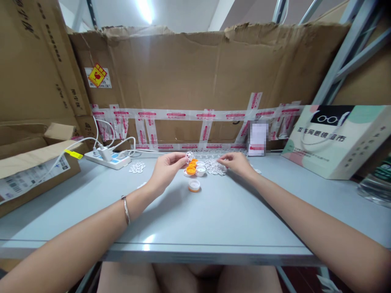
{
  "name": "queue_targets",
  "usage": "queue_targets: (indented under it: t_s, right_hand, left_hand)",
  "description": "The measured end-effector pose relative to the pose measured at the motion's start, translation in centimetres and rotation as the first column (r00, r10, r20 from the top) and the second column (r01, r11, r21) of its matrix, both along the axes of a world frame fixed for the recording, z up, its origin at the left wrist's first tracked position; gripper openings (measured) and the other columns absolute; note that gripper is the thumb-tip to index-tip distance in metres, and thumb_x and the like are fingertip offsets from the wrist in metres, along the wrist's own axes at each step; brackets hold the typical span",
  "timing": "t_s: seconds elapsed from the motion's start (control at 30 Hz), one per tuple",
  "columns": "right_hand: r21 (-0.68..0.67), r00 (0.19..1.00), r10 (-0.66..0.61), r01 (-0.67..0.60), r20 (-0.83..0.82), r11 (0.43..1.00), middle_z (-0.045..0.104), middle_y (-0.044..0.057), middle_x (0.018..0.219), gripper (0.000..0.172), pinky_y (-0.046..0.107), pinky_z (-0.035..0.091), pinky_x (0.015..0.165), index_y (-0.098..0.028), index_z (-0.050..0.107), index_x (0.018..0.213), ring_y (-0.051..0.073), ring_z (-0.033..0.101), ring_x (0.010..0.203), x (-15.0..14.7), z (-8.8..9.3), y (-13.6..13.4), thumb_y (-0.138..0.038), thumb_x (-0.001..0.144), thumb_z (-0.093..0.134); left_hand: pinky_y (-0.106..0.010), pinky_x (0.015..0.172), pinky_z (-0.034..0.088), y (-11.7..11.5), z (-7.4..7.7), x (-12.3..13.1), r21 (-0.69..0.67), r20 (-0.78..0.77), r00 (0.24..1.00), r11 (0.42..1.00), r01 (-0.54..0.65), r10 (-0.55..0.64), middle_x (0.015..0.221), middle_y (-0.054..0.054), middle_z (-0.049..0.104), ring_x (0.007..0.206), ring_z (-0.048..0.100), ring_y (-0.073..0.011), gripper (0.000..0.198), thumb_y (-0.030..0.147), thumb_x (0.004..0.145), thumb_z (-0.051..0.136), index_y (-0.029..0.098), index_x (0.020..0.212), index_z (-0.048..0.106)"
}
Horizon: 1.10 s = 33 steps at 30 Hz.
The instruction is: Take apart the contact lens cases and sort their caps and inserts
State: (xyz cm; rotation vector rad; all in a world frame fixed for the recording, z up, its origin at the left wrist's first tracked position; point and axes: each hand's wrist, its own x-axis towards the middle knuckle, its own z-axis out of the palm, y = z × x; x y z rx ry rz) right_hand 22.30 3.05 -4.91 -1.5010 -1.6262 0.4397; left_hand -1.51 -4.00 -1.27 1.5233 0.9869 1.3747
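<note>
A small white round openwork plastic piece (pixel 189 156) is pinched between the thumb and fingers of my left hand (pixel 167 170), above a cluster of caps. Orange caps (pixel 191 170) and white caps (pixel 200 171) lie close together just below it. Nearer to me, a white cap with an orange base (pixel 194 186) stands alone. My right hand (pixel 236 163) reaches to a pile of small white plastic pieces (pixel 215 167), its fingers closed together at the pile's right edge. Whatever sits between those fingertips is too small to make out.
Small white rings (pixel 137 167) lie at the left, near a power strip (pixel 108 159) with plugged cables. An open cardboard box (pixel 36 175) is at far left. A paper bag (pixel 332 140) and a plastic bottle (pixel 377 181) stand at right. Taped cardboard (pixel 189 77) walls off the table's back.
</note>
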Motion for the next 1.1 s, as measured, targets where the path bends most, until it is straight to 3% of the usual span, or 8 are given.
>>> queue_targets:
  t_s: [0.2, 0.37, 0.47, 0.63, 0.8, 0.9, 1.0, 1.1]
  right_hand:
    - [-0.018, 0.973, 0.148, -0.154, -0.178, 0.988, 0.052, -0.002, 0.047, 0.037, 0.023, 0.031, 0.046, -0.014, 0.065, 0.067, 0.008, 0.041, 0.044, -2.4, 2.0, -2.9, -0.051, 0.062, 0.064]
    - [0.103, 0.775, 0.507, -0.509, -0.377, 0.855, 0.064, 0.001, 0.073, 0.031, 0.024, 0.045, 0.064, -0.017, 0.063, 0.081, 0.01, 0.056, 0.065, -5.9, 3.0, -6.7, -0.044, 0.068, 0.064]
    - [0.138, 0.704, 0.569, -0.571, -0.425, 0.809, 0.065, 0.001, 0.08, 0.029, 0.026, 0.047, 0.068, -0.017, 0.06, 0.083, 0.012, 0.059, 0.071, -7.2, 3.0, -8.1, -0.039, 0.066, 0.067]
    - [0.126, 0.804, 0.464, -0.451, -0.372, 0.884, 0.065, 0.001, 0.071, 0.027, 0.026, 0.047, 0.063, -0.016, 0.062, 0.075, 0.011, 0.057, 0.063, -6.2, 3.5, -7.1, -0.04, 0.063, 0.069]
    - [0.02, 0.956, 0.093, -0.091, -0.278, 0.996, 0.064, 0.002, 0.063, 0.014, 0.025, 0.046, 0.06, -0.015, 0.066, 0.073, 0.011, 0.055, 0.056, 0.6, 3.4, -2.1, -0.026, 0.065, 0.067]
    - [-0.165, 0.994, -0.103, 0.094, -0.047, 0.982, 0.061, 0.002, 0.055, 0.004, 0.023, 0.045, 0.055, -0.013, 0.066, 0.068, 0.011, 0.054, 0.051, 5.2, 2.5, 0.3, -0.015, 0.068, 0.063]
    - [-0.26, 0.981, -0.123, 0.158, 0.148, 0.953, 0.058, 0.001, 0.049, 0.005, 0.021, 0.043, 0.051, -0.012, 0.065, 0.068, 0.01, 0.053, 0.047, 7.7, 1.8, 1.3, -0.012, 0.069, 0.06]
    - [-0.279, 0.971, -0.119, 0.175, 0.207, 0.944, 0.054, 0.0, 0.043, 0.004, 0.022, 0.04, 0.046, -0.012, 0.064, 0.062, 0.01, 0.048, 0.041, 7.8, 1.6, 1.4, -0.012, 0.066, 0.063]
  left_hand:
    - [-0.028, 0.074, 0.048, 0.1, -0.4, 0.2, -0.026, 0.072, 0.993, 0.995, 0.097, -0.095, 0.076, -0.002, 0.067, 0.07, 0.06, -0.0107, 0.02, 0.03, 0.066, 0.069, 0.015, 0.077, 0.066]
    - [-0.027, 0.074, 0.048, -0.3, -0.4, 0.4, -0.061, 0.061, 0.973, 0.972, 0.225, -0.221, 0.073, -0.001, 0.066, 0.07, 0.06, -0.0106, 0.015, 0.028, 0.066, 0.069, 0.015, 0.074, 0.066]
    - [-0.027, 0.075, 0.049, -0.7, -0.3, 0.5, -0.076, 0.038, 0.961, 0.959, 0.275, -0.273, 0.073, -0.001, 0.066, 0.07, 0.061, -0.011, 0.016, 0.028, 0.065, 0.07, 0.014, 0.072, 0.067]
    - [-0.031, 0.078, 0.05, -0.7, -0.4, 0.4, -0.099, -0.058, 0.963, 0.961, 0.257, -0.263, 0.08, -0.006, 0.067, 0.077, 0.063, -0.015, 0.021, 0.03, 0.068, 0.068, 0.012, 0.079, 0.067]
    - [-0.031, 0.079, 0.049, 0.1, -0.9, 0.1, -0.112, -0.193, 0.96, 0.977, 0.182, -0.201, 0.086, -0.008, 0.069, 0.08, 0.065, -0.0168, 0.02, 0.031, 0.073, 0.063, 0.013, 0.081, 0.065]
    - [-0.029, 0.079, 0.048, 0.5, -1.0, -0.1, -0.082, -0.307, 0.935, 0.984, 0.161, -0.178, 0.086, -0.006, 0.069, 0.083, 0.064, -0.0168, 0.019, 0.032, 0.076, 0.058, 0.014, 0.08, 0.065]
    - [-0.03, 0.08, 0.047, 0.6, -0.9, -0.3, -0.078, -0.458, 0.876, 0.988, 0.131, -0.152, 0.092, -0.007, 0.068, 0.087, 0.062, -0.0179, 0.025, 0.034, 0.075, 0.058, 0.014, 0.088, 0.064]
    - [-0.031, 0.079, 0.047, 0.5, -0.9, -0.9, -0.12, -0.583, 0.79, 0.982, 0.149, -0.191, 0.103, -0.009, 0.064, 0.091, 0.06, -0.0206, 0.041, 0.035, 0.066, 0.066, 0.015, 0.1, 0.061]
